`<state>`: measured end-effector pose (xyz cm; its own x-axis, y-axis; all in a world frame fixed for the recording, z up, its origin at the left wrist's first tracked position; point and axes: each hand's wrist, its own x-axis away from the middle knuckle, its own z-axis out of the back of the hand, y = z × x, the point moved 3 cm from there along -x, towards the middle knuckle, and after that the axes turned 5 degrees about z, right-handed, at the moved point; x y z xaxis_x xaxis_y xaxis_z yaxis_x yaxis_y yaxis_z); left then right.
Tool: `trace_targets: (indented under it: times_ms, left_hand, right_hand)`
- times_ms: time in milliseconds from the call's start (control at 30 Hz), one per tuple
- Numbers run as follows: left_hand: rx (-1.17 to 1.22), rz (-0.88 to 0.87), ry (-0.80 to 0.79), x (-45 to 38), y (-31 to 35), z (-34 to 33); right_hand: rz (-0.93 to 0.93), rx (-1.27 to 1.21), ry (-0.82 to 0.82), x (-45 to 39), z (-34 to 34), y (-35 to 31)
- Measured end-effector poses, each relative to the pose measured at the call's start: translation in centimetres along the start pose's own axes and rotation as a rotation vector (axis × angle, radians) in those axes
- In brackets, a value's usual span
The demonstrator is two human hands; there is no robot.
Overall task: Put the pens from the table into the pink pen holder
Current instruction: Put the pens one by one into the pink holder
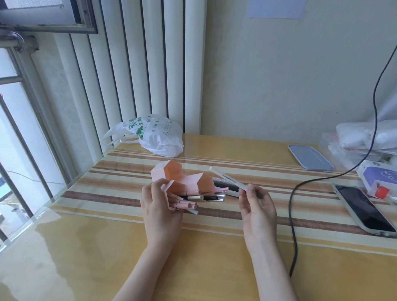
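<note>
Left hand (159, 206) grips the pink plastic multi-compartment pen holder (181, 179), which is tipped on its side over the striped, glass-topped worktop (115, 250), openings facing right. Fingers wrapped round its near end. Several pens already lodged in it (199, 198), their ends poking out to the right; a few more dark and pink pens (225, 187) lie just beyond the mouths, and whether they are in or still on the worktop cannot be told.

Right hand (258, 206) pinches a long white pen (228, 178) by its near end, between thumb and fingers; the far tip points up-left, above the holder.

Judgement: insertion step. Swing the white pen level with a free compartment, lead with the far tip, slide rather than drop. Keep the holder steady and tilted mouth-up slightly, or the loaded pens may slip out.
</note>
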<state>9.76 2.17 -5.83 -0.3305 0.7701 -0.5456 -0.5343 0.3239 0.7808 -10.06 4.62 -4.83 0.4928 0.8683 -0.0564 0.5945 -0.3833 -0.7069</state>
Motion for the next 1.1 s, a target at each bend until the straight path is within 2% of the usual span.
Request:
trace_targets:
  times_ms: [67, 333, 633, 867, 967, 1100]
  left_hand:
    - [0.002, 0.016, 0.000, 0.0, -0.1, 0.0]
    - [0.000, 0.032, 0.001, 0.0, -0.3, -0.1]
    - [0.010, 0.041, -0.011, 0.0, -0.1, 0.0]
    - [0.014, 0.046, -0.016, 0.1, -0.1, 0.1]
    - [0.015, 0.041, -0.012, 0.1, 0.0, 0.1]
    - [0.011, 0.031, -0.020, 0.0, 0.0, -0.1]
  right_hand:
    - [-0.038, -0.082, -0.017, 0.2, -0.2, -0.1]
    - [-0.101, -0.141, -0.147, 0.4, -1.2, -0.1]
    - [0.029, 0.044, -0.104, 0.8, -0.9, -0.2]
    - [0.037, -0.002, -0.085, 0.8, -1.1, -0.1]
    - [0.097, 0.039, -0.111, 0.9, -1.4, -0.1]
    - [0.348, 0.231, -0.178, 1.7, -2.4, -0.9]
